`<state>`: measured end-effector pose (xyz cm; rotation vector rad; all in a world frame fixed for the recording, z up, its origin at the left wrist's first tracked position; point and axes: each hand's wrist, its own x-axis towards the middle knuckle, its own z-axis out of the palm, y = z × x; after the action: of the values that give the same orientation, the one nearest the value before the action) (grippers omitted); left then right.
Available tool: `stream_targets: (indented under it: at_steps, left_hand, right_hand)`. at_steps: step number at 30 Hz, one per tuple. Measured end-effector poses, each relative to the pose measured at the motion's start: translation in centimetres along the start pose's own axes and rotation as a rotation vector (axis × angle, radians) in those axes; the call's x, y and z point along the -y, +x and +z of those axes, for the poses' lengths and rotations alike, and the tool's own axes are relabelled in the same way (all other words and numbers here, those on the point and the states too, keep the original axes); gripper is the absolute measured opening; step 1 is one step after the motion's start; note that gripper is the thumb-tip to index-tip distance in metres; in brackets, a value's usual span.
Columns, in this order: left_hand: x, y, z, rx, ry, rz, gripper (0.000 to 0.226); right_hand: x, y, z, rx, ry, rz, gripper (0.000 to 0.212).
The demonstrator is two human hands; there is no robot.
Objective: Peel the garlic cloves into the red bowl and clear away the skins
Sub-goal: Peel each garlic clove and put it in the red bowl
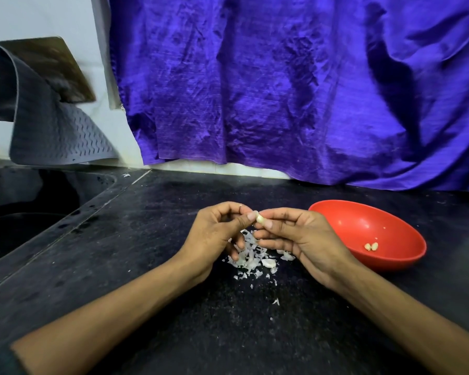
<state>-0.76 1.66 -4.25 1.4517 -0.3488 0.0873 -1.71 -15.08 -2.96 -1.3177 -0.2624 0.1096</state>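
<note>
- We see both hands meeting above a black counter (255, 334), just over a pile of skins (251, 257).
- Right hand (301, 239): thumb and forefinger curled in, pinching a pale garlic clove (259, 218) at the tips; other fingers loosely bent below.
- Left hand (217, 234): fingers curled, thumb tip touching the same clove from the left side; we can't tell whether it truly grips it or only picks at it.
- The clove is held in the air between the two hands, above the skins, left of the red bowl (390, 261).
- Red bowl sits on the counter just right of the right hand, tilted toward us; two peeled cloves (371, 246) lie in its bottom.
- One more clove (270, 263) lies on the counter at the right edge of the skin pile; whether peeled, we can't tell.
- Loose flakes scattered nearer us.
- Sink (25, 212) at left, grey mat (54, 131) hanging over it, purple cloth (282, 90) behind the counter.
</note>
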Motion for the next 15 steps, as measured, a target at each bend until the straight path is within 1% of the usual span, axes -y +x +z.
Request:
stream_targets:
  at_steps: [8,15]
  left_hand:
    - [0.02,-0.29,0.09,0.042,0.007,0.000,0.008]
    - [0.23,-0.41,0.54,0.040,0.111,0.020,0.014]
  right_hand:
    - [-0.23,-0.04,-0.04,0.009,-0.004,0.011,0.030]
    - [-0.40,0.11,0.02,-0.013,-0.006,0.009,0.031]
